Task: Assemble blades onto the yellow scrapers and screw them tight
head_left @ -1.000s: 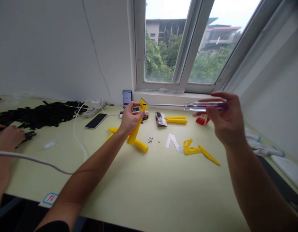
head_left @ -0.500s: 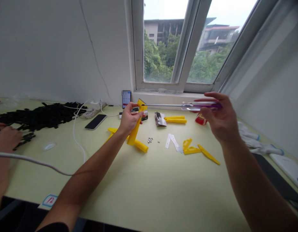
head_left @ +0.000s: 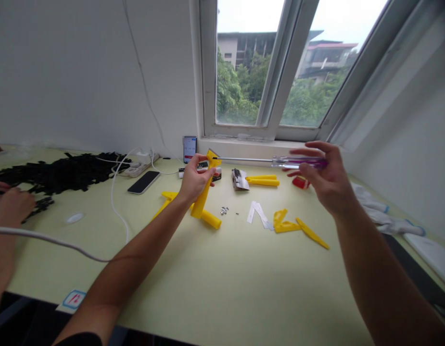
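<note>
My left hand [head_left: 195,181] is shut around a yellow plastic assembly [head_left: 204,204], a long bar with a crosspiece resting on the table. My right hand [head_left: 321,175] holds a screwdriver [head_left: 298,162] with a clear purple handle between fingers and thumb. Its thin steel shaft runs left, and the tip meets the top end of the yellow bar. Loose yellow plastic parts [head_left: 285,226] lie to the right of the assembly, and a small group of metal nuts [head_left: 224,210] sits just beside it. Another person's hand [head_left: 11,206] rests at far left by a heap of black pieces [head_left: 59,173].
A pale green table [head_left: 222,278] runs under a window. Along the back are a standing phone [head_left: 189,149], a flat black phone [head_left: 143,182], a power strip [head_left: 137,169] and white cables. White paper strips [head_left: 256,214], a red packet [head_left: 300,182] and white gloves [head_left: 384,216] also lie there.
My right hand and the screwdriver handle have shifted slightly left and down. The shaft tip stays at the yellow bar, and the left hand has barely moved.
</note>
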`<state>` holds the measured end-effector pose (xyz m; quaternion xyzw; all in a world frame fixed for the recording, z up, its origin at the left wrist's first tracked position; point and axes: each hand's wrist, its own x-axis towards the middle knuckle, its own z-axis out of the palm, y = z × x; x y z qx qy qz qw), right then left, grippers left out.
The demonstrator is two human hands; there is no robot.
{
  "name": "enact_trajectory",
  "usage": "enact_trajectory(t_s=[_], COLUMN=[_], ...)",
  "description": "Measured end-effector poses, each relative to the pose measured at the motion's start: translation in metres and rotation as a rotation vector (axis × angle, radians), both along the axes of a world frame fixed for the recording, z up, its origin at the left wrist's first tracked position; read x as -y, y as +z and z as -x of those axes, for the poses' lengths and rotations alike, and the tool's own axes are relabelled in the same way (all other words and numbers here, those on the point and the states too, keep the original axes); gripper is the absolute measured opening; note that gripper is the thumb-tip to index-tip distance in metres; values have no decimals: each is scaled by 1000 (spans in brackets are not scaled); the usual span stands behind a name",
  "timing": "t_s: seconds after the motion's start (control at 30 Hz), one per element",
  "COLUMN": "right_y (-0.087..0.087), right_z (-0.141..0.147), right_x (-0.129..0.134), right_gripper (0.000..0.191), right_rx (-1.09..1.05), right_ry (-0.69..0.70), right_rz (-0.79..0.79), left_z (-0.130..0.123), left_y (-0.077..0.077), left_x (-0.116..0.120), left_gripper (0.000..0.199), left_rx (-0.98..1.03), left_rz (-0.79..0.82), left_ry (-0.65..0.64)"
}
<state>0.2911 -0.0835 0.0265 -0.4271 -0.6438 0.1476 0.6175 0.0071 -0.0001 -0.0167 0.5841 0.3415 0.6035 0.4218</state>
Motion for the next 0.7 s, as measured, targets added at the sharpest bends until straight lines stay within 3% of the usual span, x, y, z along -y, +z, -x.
enact_trajectory(t_s=[0.1,0.23,0.37,0.5,0.63,0.7], right_y=[-1,-1,-1,-2,-3,-3], right_z=[0,4,7,5,2,0], right_x=[-2,-1,0,1,2,1], right_gripper=[28,40,26,39,26,29], right_rx=[-26,-24,-109,-100,-44,-18], right_ry=[-134,59,-161,36,-176,-65], right_rz=[29,34,0,4,-25,46], left_z=[1,2,2,1,0,0], left_y=[0,2,2,1,-1,-1], left_x=[0,0,0,1,1,0], left_gripper=[37,37,37,38,37,37], left_rx=[-1,5,0,3,-3,4], left_rz=[-6,-13,-26,-4,-2,-2], left_ry=[-7,16,-10,-3,-13,4])
